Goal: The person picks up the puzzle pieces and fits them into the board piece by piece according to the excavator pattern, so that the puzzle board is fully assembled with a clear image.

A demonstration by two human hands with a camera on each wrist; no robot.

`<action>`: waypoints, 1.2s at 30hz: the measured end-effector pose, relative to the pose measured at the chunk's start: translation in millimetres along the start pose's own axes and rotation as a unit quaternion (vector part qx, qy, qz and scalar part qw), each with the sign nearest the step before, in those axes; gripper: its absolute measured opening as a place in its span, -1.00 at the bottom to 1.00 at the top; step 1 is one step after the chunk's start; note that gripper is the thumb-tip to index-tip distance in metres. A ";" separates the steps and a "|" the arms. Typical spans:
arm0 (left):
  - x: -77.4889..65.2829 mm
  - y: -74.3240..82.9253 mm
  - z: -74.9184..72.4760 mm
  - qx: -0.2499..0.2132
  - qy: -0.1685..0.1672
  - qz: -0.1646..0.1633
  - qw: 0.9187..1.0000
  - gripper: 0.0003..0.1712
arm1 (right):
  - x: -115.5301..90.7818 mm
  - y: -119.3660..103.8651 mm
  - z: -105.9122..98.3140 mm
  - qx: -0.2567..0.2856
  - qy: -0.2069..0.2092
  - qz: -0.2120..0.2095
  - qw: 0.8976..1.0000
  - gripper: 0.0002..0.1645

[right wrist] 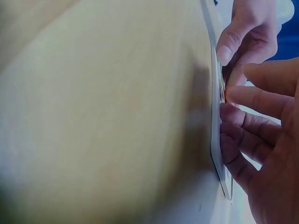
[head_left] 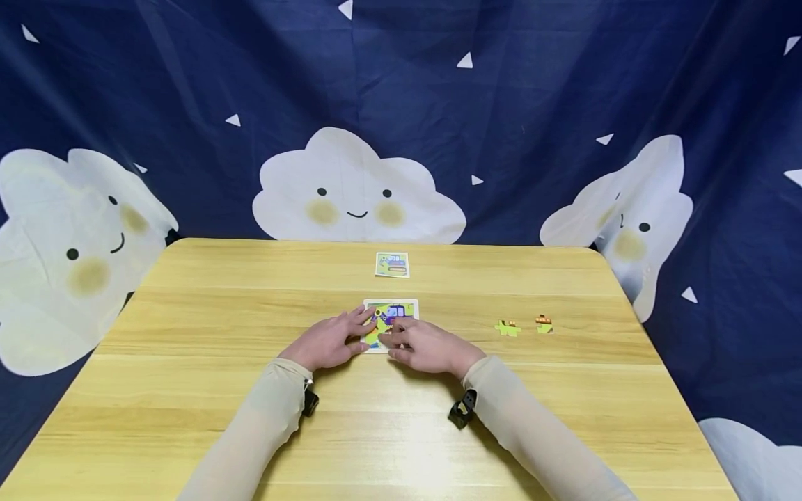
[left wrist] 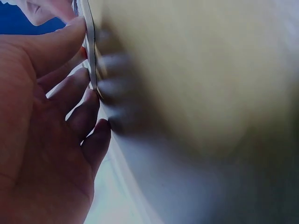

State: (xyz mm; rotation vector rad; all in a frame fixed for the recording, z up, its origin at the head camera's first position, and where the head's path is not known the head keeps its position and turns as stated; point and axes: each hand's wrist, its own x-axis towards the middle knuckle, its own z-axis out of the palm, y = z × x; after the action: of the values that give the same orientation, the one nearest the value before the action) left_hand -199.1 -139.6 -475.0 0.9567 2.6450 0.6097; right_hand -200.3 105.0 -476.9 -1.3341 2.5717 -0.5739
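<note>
A small jigsaw puzzle (head_left: 397, 309) in a white-edged tray lies mid-table, showing a purple vehicle on green. My left hand (head_left: 332, 341) rests at its left side, with fingers spread over the edge and the thumb at the near corner. From the right, my right hand (head_left: 434, 347) reaches over the puzzle, its bent fingertips touching the surface. In the right wrist view the tray's edge (right wrist: 215, 121) shows side-on, and several fingertips (right wrist: 229, 144) press on its top. The hands hide much of the picture's lower part.
Two loose puzzle pieces, a green one (head_left: 508, 329) and an orange-and-green one (head_left: 544, 324), lie to the right on the wooden table (head_left: 219, 327). A picture card (head_left: 392, 265) lies behind the puzzle. A dark blue curtain (head_left: 401, 76) with clouds hangs behind the table.
</note>
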 end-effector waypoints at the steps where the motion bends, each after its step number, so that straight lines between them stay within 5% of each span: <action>1: 0.4 0.1 0.0 0.000 0.001 0.000 1.000 -0.43 | -0.5 -0.2 -0.2 0.002 -0.001 0.002 1.000 -0.52; 6: 2.2 0.5 0.0 -0.001 -0.005 -0.005 1.000 -0.43 | -4.9 1.2 -2.2 0.032 0.004 0.017 0.999 -0.51; 11: 2.9 -0.1 -0.3 -0.003 -0.010 -0.003 1.000 -0.42 | -19.7 8.1 -8.7 0.094 0.066 0.039 0.993 -0.62; 20: 1.9 -1.1 -0.2 -0.003 -0.002 0.002 1.000 -0.42 | -81.5 46.1 -38.6 0.056 0.163 0.193 0.966 -0.72; 27: 2.6 2.1 -0.8 -0.003 -0.007 -0.008 1.000 -0.43 | -133.5 76.4 -52.8 -0.034 0.136 0.286 0.948 -0.76; 36: 2.3 2.7 -1.8 0.002 -0.007 -0.012 1.000 -0.44 | -144.3 86.5 -49.7 -0.012 0.127 0.276 0.953 -0.73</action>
State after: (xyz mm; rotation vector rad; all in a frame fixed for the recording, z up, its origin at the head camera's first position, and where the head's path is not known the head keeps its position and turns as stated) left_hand -200.1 -136.7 -472.4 0.9263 2.6418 0.5917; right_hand -197.9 280.2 -469.7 -0.5115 2.9763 -0.6336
